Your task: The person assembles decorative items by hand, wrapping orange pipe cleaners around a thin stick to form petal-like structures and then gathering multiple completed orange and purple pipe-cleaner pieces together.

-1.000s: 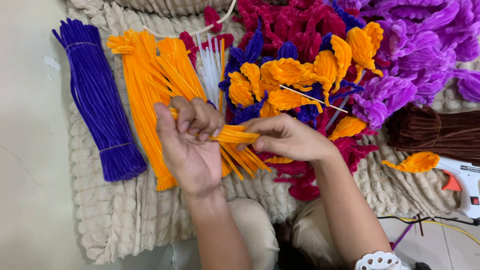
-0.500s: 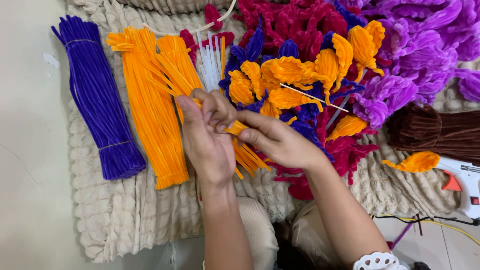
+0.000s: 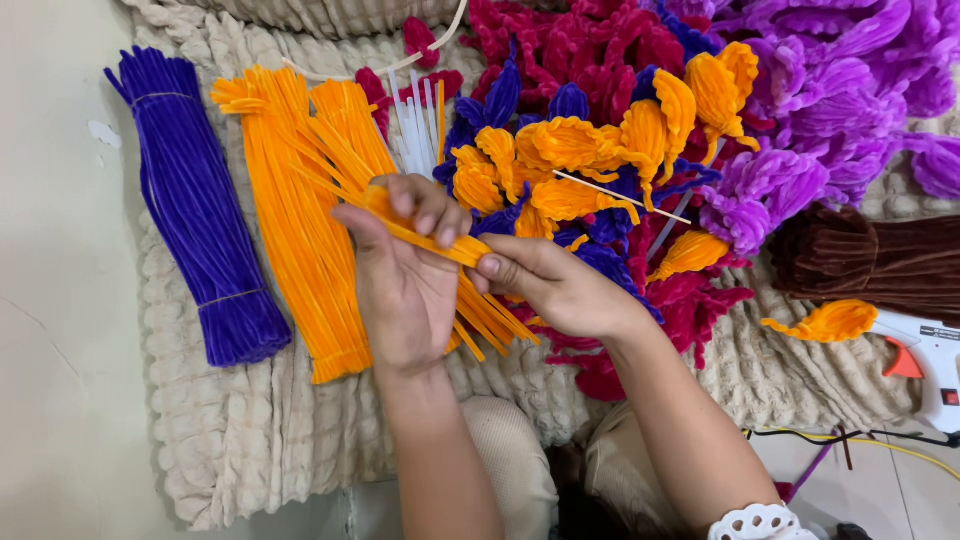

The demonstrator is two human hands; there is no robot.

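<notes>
My left hand (image 3: 405,275) grips a small bunch of orange pipe cleaners (image 3: 480,305), with fingers curled over its upper end. My right hand (image 3: 555,285) pinches the same bunch from the right at its middle, thumb on top. The bunch slants down to the right and its loose ends fan out below my hands. Just left of my hands lies a big bundle of orange pipe cleaners (image 3: 300,210) on a beige knitted mat (image 3: 250,430).
A tied purple pipe cleaner bundle (image 3: 200,240) lies far left. Finished orange, dark blue, magenta and light purple pipe cleaner flowers (image 3: 600,150) are piled at the back. Brown pipe cleaners (image 3: 870,260), one orange flower (image 3: 830,322) and a white glue gun (image 3: 925,360) lie right.
Both hands have risen toward the pile with the orange bunch. My left fingers have curled over its top end, and my right hand has shifted its pinch along it.
</notes>
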